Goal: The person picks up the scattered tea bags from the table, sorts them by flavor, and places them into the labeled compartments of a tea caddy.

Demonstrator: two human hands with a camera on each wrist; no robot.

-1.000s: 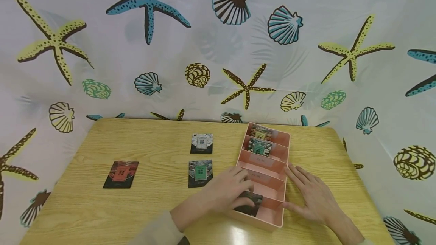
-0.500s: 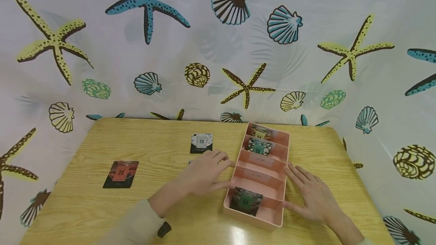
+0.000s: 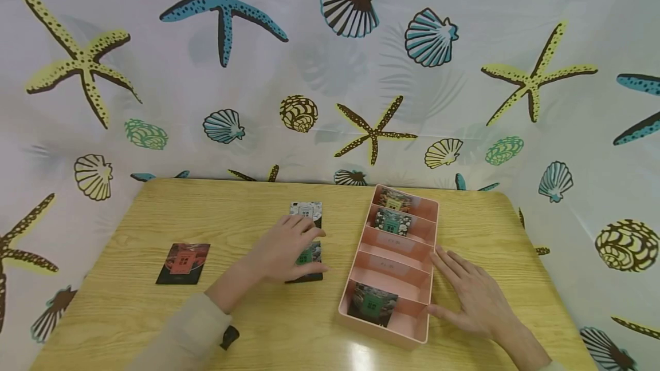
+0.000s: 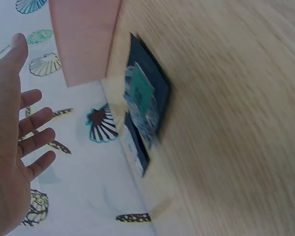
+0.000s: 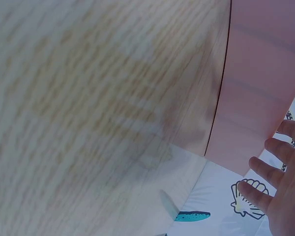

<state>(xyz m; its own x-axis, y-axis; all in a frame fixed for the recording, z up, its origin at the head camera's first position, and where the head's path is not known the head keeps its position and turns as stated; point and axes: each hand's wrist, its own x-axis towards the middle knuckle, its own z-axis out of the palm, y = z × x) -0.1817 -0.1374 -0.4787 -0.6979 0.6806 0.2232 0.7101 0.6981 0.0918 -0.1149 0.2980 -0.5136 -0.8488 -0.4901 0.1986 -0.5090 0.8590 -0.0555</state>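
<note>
My left hand [image 3: 286, 251] hovers over a dark packet with a green label [image 3: 310, 255], its fingers spread and holding nothing. In the left wrist view that packet [image 4: 143, 93] lies on the table, apart from the fingers. Just behind it is a white-and-black packet [image 3: 306, 208], partly covered by the hand in the head view. My right hand [image 3: 471, 296] rests along the right side of a pink divided box [image 3: 381, 334], with fingertips at its wall. A dark green-labelled packet [image 3: 372, 303] leans in the box's front compartment.
Two packets, one with a yellow label [image 3: 396, 201] and one with a teal label [image 3: 393, 223], stand in the rear compartments. White label strips mark the two middle compartments. A red-labelled packet [image 3: 183, 264] lies at the left of the wooden table [image 3: 247, 314]. A patterned curtain surrounds it.
My left hand has moved left, from the box's front compartment to above the green-labelled packet on the table. The packet in that compartment now shows uncovered. My right hand has stayed at the box.
</note>
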